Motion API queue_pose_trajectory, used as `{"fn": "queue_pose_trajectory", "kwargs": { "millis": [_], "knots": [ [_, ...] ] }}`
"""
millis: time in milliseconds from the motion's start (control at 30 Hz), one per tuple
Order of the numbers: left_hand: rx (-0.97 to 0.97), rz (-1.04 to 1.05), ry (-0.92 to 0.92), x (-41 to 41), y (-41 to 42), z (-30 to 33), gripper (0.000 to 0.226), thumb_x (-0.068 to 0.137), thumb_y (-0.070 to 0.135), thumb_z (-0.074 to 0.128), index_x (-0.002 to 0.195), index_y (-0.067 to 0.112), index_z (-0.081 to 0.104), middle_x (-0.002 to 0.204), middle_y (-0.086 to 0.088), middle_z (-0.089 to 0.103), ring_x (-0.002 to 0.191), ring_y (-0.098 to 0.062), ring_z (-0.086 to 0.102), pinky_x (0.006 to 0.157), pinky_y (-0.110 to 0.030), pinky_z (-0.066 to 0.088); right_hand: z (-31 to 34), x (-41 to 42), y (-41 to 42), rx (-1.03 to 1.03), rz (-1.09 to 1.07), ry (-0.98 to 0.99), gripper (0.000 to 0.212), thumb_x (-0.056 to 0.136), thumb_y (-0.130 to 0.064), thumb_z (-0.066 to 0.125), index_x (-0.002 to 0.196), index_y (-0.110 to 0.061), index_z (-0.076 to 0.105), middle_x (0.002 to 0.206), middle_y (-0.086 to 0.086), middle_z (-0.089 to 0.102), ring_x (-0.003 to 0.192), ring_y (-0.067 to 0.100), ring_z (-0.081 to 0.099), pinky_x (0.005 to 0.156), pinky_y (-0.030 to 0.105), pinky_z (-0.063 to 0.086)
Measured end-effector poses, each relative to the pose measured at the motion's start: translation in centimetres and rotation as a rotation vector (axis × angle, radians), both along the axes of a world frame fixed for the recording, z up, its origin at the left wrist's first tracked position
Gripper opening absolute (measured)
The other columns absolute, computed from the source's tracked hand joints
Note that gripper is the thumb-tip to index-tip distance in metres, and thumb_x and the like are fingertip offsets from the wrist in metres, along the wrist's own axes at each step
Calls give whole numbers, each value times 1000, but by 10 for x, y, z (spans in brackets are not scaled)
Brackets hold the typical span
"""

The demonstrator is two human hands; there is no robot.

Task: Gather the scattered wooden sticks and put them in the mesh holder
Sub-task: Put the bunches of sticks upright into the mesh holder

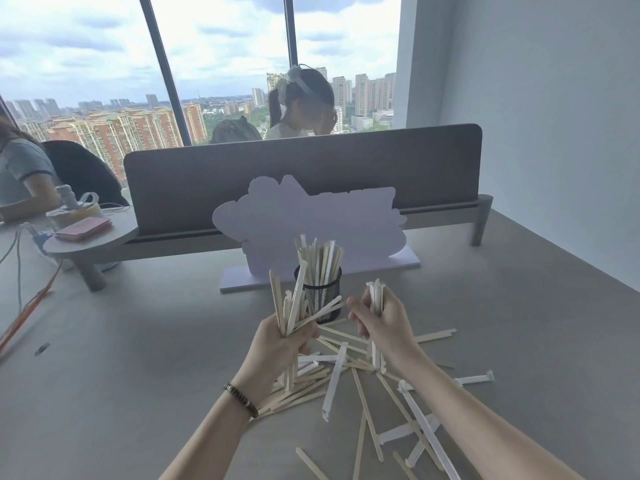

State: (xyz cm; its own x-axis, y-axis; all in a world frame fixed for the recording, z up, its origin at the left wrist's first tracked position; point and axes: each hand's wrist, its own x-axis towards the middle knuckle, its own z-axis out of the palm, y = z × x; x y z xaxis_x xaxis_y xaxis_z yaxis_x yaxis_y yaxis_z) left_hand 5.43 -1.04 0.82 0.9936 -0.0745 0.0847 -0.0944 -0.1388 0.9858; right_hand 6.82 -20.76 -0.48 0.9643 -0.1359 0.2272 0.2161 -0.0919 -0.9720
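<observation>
Left hand (280, 344) gripped a loose, splayed bundle of pale flat wooden sticks (294, 306), fingers curled round the lower part, sticks fanning upward and a few poking out below the fist; a dark beaded bracelet (241, 399) sat on that wrist. Right hand (381, 323) gripped a tighter upright bunch of sticks, some in white paper wrappers (376, 296), ends showing above and below the fist. Both hands were raised above the bench, near each other, just in front of the black cylindrical mesh holder (320, 296). Holder stood upright on the grey bench (156, 341) and already held a cluster of upright sticks (320, 258). Below and between the hands lay a scattered pile of wooden sticks and white-wrapped sticks (346, 368), crossing each other, spreading toward the near edge and to the right. Behind the holder stood a pale lilac cut-out board on a flat base (311, 220), then a grey desk divider panel (311, 161). Far left: a small round grey shelf (90, 242) carrying a pink pad (85, 228) and a roll of tape, exact details unclear. Other people sat beyond the divider and at left, by large windows (225, 46).
</observation>
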Motion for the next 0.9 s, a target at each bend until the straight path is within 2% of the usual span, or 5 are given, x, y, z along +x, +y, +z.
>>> {"fn": "queue_pose_trajectory", "kwargs": {
  "millis": [133,433,633,767,900],
  "knots": [
    [76,8,-31,0,-5,-1,13,89,3,67,80,-6,65,58,4,63,48,-13,45,50,-28,45,1,1,1,6,-2,28,29,91,-24,70,84,-13,44,75,25,68,47,21,51,54,35,47],
    [135,67,-41,0,-4,-3,26,92,21,66,78,3,55,53,3,53,43,-15,40,44,-28,38,2,1,-3,289,-21,108,16,98,-10,60,114,-11,58,65,-2,63,55,14,43,50,26,36],
    [81,110,-82,-5,-6,1,28,96,15,60,72,6,50,44,2,49,35,-13,40,41,-23,42,1,6,-12,586,-77,234,15,83,0,76,85,-12,67,71,-3,59,50,10,30,48,21,28],
    [24,126,-98,-4,-5,1,33,95,16,62,69,12,43,45,1,38,38,-16,29,39,-25,29,-2,8,-17,642,-39,262,9,86,-14,75,86,-9,67,69,-1,55,57,11,39,57,24,32],
    [-92,134,-97,-4,-7,3,43,91,19,68,63,16,36,49,4,30,41,-10,25,39,-19,26,-2,7,-14,574,-29,263,22,101,-26,57,93,-9,69,85,4,72,81,16,66,83,31,51]
  ]
}}
